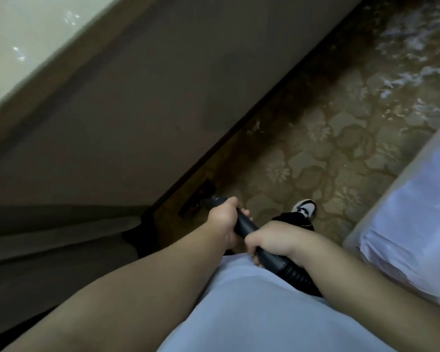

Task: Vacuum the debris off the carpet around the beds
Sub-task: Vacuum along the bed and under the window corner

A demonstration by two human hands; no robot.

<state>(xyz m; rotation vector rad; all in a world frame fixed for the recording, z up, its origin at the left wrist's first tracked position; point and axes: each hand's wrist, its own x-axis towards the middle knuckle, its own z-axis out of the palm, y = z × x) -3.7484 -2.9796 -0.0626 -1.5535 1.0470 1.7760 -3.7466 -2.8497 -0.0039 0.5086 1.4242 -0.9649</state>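
Seemingly smooth dark wand (247, 226), ribbed hose (294, 273), floral carpet (315, 153)

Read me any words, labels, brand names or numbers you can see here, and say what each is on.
No text can be read.
On the black plastic vacuum handle, gripped by the left hand and right hand: no label shows.
On the black-and-white sneaker: too blurred to read anything.
On the brown floral-patterned carpet and white bed sheet: no lettering.

Far end of the vacuum (247, 226) is dim and blurred; the bed (417, 186) runs off right
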